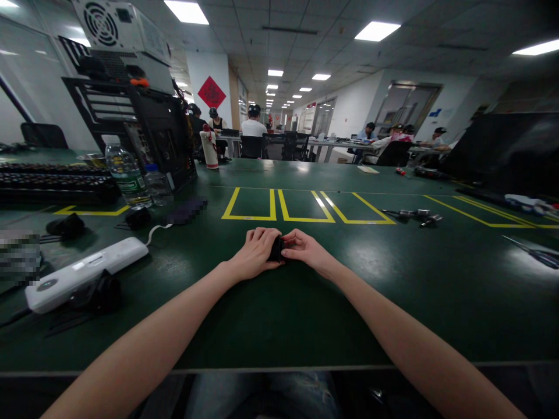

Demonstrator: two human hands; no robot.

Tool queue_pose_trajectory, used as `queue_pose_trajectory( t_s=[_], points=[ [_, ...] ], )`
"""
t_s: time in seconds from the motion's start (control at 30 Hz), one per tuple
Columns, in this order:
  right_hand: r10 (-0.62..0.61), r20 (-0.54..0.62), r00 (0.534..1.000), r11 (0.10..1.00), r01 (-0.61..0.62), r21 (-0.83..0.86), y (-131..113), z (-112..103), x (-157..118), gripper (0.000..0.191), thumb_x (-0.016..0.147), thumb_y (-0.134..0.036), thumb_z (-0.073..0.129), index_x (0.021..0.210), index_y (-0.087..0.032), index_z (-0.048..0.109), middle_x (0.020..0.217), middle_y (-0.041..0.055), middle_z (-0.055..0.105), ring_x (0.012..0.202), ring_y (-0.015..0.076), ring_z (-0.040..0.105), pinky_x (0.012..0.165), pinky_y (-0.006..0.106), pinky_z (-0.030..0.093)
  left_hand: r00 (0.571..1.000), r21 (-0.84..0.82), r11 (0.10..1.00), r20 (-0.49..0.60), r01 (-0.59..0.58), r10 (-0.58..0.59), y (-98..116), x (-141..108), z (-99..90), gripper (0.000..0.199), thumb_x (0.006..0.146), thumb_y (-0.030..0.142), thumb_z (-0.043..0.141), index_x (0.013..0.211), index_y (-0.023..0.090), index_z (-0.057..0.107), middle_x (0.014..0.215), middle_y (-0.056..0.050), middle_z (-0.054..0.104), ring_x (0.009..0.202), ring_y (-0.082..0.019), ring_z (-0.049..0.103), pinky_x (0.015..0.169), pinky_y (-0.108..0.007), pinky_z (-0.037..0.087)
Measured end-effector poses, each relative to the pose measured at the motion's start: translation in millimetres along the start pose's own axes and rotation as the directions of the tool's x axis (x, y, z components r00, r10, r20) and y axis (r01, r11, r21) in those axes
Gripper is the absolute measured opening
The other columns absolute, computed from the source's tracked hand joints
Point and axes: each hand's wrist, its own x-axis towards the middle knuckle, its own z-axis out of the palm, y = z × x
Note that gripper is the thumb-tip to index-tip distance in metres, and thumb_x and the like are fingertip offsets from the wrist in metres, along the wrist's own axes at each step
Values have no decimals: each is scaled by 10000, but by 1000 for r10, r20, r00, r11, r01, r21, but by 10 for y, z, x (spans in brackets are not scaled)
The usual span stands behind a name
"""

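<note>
Between my two hands is a small black object (276, 250), low over the green table (297, 314). My left hand (255, 253) is wrapped round it from the left, fingers on top and thumb below. At its right side, my right hand (308, 251) pinches the edge with thumb and fingertips. Most of the object is hidden by the fingers, so its kind cannot be made out. Just beyond the hands, yellow tape outlines (308, 220) mark the tabletop.
To the left lie a white power strip (94, 270), black parts (98, 294) and a water bottle (126, 174) beside an open computer case (163, 131). Metal bits (410, 214) and pliers-like tools (537, 251) lie right. People (253, 123) sit at far tables.
</note>
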Motion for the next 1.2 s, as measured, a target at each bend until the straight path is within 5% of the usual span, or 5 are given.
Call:
queue_pose_trajectory(
  t_s=[0.43, 0.67, 1.03, 1.2],
  points=[
    [101, -68, 993, 993, -97, 65, 26, 42, 45, 251, 683, -340, 586, 868, -194, 500, 819, 13, 560, 764, 126, 542, 738, 334, 448, 1000, 19, 1000, -13, 4, -3, -6, 3, 16, 556, 690, 371, 578, 1127, 182, 290, 1135, -98, 418, 1030, -264, 358, 836, -408, 292],
    [-19, -11, 1000, 999, 19, 32, -10, -2, 2, 299, 599, -248, 670, 846, -195, 511, 852, -1, 560, 843, 127, 529, 824, 337, 409, 1000, 8, 1000, -8, -4, 4, -12, -1, 6, 557, 692, 377, 575, 1131, 184, 290, 1139, -99, 414, 1032, -265, 353, 836, -406, 293],
    [138, -64, 988, 987, -132, 91, 52, 14, 44, 281, 667, -364, 600, 860, -178, 514, 858, 26, 556, 814, 133, 543, 788, 347, 449, 1000, 1, 1000, 9, -2, 2, 5, 0, -16, 553, 700, 366, 567, 1137, 189, 280, 1139, -99, 414, 1035, -264, 355, 833, -405, 290],
    [60, -14, 998, 997, -59, 48, -2, -1, -7, 301, 621, -285, 652, 867, -201, 502, 871, 13, 548, 836, 141, 537, 767, 350, 457, 1000, -2, 1000, 8, 5, -5, 8, -4, -22, 544, 702, 369, 566, 1133, 192, 284, 1145, -96, 410, 1044, -266, 352, 841, -413, 288]
  ],
)
